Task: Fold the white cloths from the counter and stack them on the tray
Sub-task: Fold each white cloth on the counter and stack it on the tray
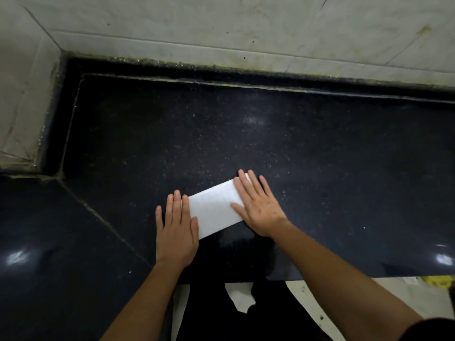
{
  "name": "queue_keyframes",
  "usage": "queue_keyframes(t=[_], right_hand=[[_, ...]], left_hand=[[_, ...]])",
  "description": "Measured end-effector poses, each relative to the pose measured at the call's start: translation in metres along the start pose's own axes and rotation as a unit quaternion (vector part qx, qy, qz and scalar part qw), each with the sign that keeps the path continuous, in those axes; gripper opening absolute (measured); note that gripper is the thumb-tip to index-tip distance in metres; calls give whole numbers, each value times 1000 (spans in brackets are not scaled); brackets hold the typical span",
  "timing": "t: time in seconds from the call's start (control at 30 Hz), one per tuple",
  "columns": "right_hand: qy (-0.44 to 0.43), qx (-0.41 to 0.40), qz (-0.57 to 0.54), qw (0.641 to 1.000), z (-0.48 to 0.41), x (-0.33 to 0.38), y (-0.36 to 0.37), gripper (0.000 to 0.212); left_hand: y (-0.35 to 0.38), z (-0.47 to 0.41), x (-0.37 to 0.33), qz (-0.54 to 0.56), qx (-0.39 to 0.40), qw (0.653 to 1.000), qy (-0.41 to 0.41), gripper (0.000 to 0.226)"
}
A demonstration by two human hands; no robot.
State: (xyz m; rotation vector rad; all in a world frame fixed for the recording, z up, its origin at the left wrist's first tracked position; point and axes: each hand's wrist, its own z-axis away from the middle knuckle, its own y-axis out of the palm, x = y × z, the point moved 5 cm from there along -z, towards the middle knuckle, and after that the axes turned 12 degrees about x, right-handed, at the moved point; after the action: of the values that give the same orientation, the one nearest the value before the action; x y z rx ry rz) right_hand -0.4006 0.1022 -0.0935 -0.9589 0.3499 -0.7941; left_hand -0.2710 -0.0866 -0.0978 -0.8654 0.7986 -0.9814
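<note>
A white cloth (213,209), folded into a narrow rectangle, lies flat and slanted on the black speckled counter (246,134). My left hand (176,230) lies flat with straight fingers at the cloth's lower left end, its thumb on the cloth's edge. My right hand (258,205) presses flat on the upper right end, fingers spread and straight. Both hands cover the ends of the cloth. No tray is in view.
The counter runs into a corner at the left, bounded by pale tiled walls (221,28) at the back and left. A seam (98,215) crosses the counter diagonally at the left. The counter's front edge (344,278) lies near my body, with pale floor below.
</note>
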Motion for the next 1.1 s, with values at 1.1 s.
queue_keyframes(t=[1.1], right_hand=[[262, -80, -620, 735, 77, -12, -16, 13]], left_hand=[[-99, -90, -150, -298, 57, 859, 412, 43]])
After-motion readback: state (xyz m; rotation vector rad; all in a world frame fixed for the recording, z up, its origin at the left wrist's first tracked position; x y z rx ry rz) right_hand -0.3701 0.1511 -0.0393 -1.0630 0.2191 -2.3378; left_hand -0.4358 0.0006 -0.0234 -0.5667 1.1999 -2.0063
